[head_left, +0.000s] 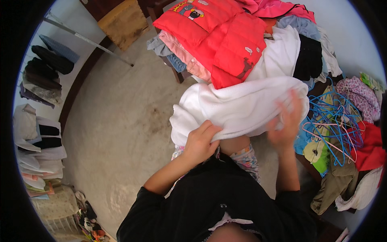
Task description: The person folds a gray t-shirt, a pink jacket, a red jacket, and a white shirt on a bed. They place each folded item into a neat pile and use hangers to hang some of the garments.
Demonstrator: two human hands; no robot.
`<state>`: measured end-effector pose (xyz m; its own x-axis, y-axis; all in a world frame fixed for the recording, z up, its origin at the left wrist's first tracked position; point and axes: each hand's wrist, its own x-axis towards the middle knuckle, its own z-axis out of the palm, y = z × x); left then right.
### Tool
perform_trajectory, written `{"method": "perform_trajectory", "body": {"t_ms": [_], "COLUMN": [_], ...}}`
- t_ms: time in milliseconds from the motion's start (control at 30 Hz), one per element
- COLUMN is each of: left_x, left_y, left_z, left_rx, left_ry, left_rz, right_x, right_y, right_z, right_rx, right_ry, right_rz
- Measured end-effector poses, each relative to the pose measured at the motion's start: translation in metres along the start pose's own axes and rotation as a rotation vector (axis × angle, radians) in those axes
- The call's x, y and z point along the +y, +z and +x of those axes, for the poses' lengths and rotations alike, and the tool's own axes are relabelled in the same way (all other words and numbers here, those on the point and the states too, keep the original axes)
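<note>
A white fleecy cloth point(229, 103), loosely folded, lies in front of me over my legs and up against the pile of clothes. Its near edge is pinched between the thumb and fingers of my left hand point(202, 138). At the cloth's right end is my right hand point(285, 121), blurred, with its fingers spread. Whether those fingers touch the fabric cannot be made out. A red padded vest point(217, 39) with animal figures rests on the pile just beyond the white cloth.
Blue and pink clothes hangers point(335, 121) lie tangled on heaped garments at the right. Beyond the vest are a black garment point(308, 59) and a pink one point(278, 7). Clothes hang along the left wall, near a metal pole point(87, 40). A wooden board point(122, 24) stands at the back.
</note>
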<state>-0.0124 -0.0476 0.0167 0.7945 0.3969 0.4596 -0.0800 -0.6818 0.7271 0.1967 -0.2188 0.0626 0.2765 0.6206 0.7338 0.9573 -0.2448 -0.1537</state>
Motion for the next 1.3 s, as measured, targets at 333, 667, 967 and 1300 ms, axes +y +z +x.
{"method": "perform_trajectory", "body": {"t_ms": [333,667,967,1300], "left_x": [-0.02,-0.08,-0.075,-0.089], "left_y": [-0.025,-0.134,-0.087,-0.049], "left_z": [-0.034,-0.046,-0.078,-0.111], "left_rx": [0.116,0.745,0.029,-0.109], "left_ry": [-0.035,-0.084,-0.132,-0.188], "left_rz": [0.131,0.625,0.199,0.082], "right_x": [-0.071,-0.075,-0.034,-0.012], "right_y": [0.053,0.084,0.075,0.077], "right_z": [0.034,0.091,0.092,0.074], "right_rx": [-0.17,0.125,-0.103,-0.245], "right_ry": [0.012,0.155,0.207,0.328], "right_rz": [0.614,0.799,0.666,0.618]}}
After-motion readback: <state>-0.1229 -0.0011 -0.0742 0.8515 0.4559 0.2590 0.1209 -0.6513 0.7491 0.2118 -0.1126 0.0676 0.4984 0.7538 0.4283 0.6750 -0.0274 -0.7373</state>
